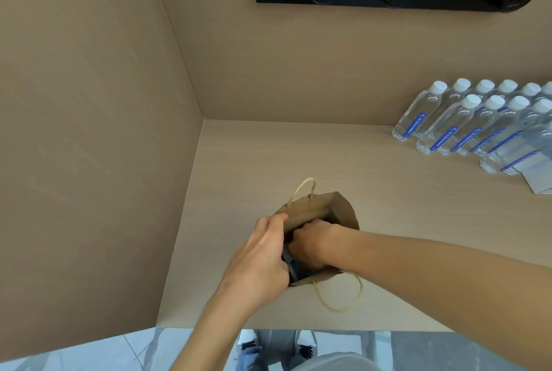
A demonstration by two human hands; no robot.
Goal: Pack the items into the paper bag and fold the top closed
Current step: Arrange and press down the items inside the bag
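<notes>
**Hand deep in the bag, top not yet folded**

The paper bag [343,212] stands upright on the wooden counter [298,155], near its front edge, mouth open. The left hand [260,260] pinches the bag's left rim between thumb and fingers, holding the mouth apart. The right hand [310,243] is plunged into the opening, knuckles up; its fingers are hidden inside, so whether it grips something or has let go cannot be told. A sliver of something blue and dark [294,269] shows inside the bag, below the two hands, so at least one item looks to be in already.

Judging the progress: packing is under way, the fold is not begun. Both twine handles [343,302] splay outward, one away from the person, one toward them. No loose items show near the bag.

Room to work: a side wall [89,131] stands to the left, with open counter between it and the bag. To the right, a cluster of water bottles [466,122] stands well apart at the back. The counter's front edge is near, so the fold wants doing without dragging the bag toward the person.
</notes>
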